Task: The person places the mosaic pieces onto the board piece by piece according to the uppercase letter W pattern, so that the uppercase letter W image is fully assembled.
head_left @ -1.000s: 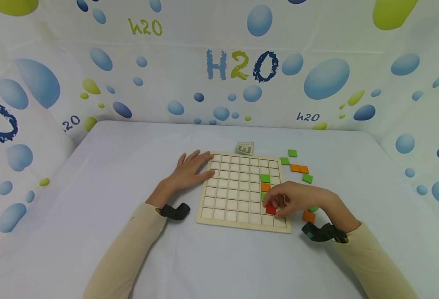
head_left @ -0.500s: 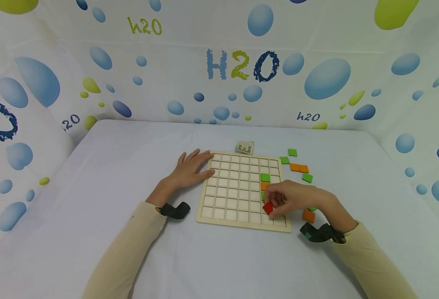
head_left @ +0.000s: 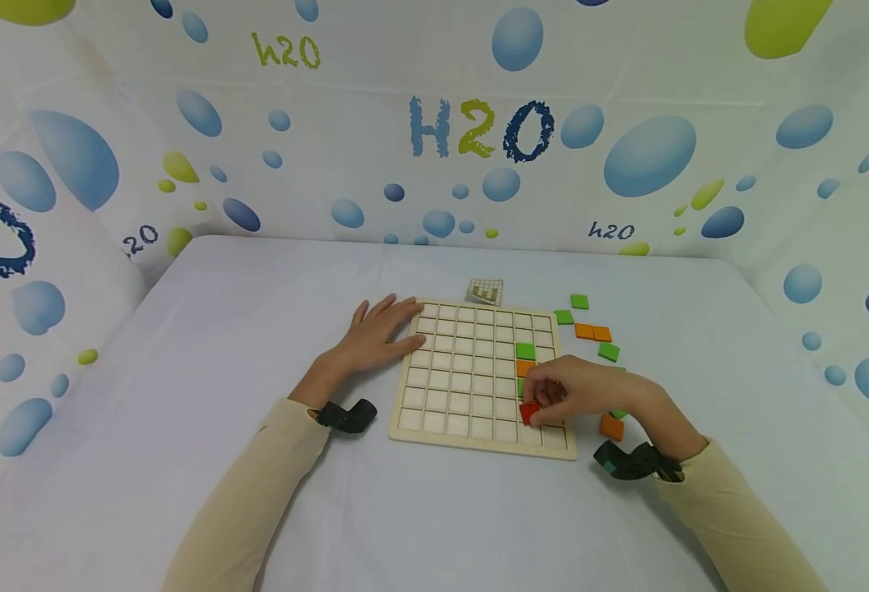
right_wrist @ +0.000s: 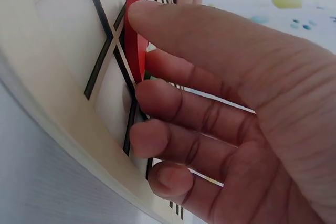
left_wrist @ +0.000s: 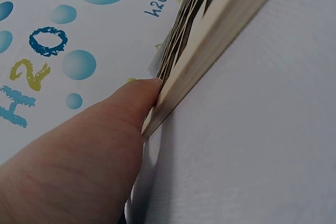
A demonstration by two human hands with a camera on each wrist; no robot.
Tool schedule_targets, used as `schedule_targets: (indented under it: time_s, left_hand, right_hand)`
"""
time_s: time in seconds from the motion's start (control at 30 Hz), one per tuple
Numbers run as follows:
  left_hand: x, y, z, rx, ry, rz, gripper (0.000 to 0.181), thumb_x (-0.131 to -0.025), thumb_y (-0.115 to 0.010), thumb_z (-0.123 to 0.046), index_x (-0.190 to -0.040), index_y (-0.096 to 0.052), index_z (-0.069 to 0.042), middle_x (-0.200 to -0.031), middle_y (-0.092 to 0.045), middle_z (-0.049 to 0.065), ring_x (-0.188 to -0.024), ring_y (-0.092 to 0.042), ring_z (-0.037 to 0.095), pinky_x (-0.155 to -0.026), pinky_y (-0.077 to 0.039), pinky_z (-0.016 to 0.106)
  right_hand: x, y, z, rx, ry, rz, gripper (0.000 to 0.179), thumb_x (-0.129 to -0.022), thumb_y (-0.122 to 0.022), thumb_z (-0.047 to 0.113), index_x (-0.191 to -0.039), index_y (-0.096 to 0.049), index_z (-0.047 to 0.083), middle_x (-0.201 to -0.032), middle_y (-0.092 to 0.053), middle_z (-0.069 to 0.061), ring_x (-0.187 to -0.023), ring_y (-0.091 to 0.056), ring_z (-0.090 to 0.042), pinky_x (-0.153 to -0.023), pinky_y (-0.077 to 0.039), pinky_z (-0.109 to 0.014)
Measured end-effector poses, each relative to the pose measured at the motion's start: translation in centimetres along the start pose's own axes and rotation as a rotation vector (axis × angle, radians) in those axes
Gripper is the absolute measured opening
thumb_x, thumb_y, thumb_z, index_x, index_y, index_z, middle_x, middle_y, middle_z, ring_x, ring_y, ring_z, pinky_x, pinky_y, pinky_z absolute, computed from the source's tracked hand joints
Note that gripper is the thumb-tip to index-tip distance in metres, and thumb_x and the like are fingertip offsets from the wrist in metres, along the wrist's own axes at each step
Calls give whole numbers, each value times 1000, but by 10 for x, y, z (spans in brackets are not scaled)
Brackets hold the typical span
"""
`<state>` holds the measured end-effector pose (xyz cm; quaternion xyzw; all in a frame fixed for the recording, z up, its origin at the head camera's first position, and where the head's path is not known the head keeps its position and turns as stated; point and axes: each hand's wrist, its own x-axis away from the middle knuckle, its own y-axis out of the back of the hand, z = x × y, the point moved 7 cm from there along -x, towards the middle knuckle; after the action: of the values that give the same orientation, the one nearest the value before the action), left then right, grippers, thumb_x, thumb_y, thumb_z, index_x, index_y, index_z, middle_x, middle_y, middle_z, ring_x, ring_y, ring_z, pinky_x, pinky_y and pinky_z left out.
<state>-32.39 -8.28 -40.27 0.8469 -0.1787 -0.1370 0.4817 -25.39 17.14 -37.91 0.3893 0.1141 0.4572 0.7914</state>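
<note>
On the table (head_left: 434,526), in from its far edge, lies the grid board (head_left: 460,383). The left hand (head_left: 375,339) rests with spread fingers at the board's far-left corner. The right hand (head_left: 580,388) pinches the red tile (head_left: 529,413) inside the near-right corner; it has turned squarer to the board, suggesting alignment for seating.

Loose tiles (head_left: 608,352) right of grid board (head_left: 461,383)

A pattern card (head_left: 485,291) is set behind. The board's left edge is touched by the left hand (head_left: 376,337). On its right part, three tiles (head_left: 526,351) are aligned behind a single tile (head_left: 528,413) pinched by the right hand (head_left: 573,388).
</note>
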Motion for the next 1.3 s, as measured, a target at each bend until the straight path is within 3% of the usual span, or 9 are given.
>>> schedule_targets:
  time_s: [0.7, 1.3]
  left_hand:
    - [0, -2, 2, 4, 2, 5, 65, -97, -54, -44, -152, -36, -14, -160, -28, 8, -150, -9, 32, -117, 5, 56]
    - [-2, -3, 4, -2, 1, 3, 64, -98, -53, -45, -152, -36, -15, -160, -27, 7, -150, -8, 31, -117, 6, 55]
  right_hand:
    - [-2, 0, 0, 16, -6, -26, 15, -89, -73, 24, -94, -64, 13, -72, -53, 8, -66, -50, -8, -59, -43, -22]
    - [5, 13, -4, 26, -23, -75, 11, -91, -71, 20, -98, -68, 12, -84, -59, 7, -75, -54, -12, -65, -46, -22]
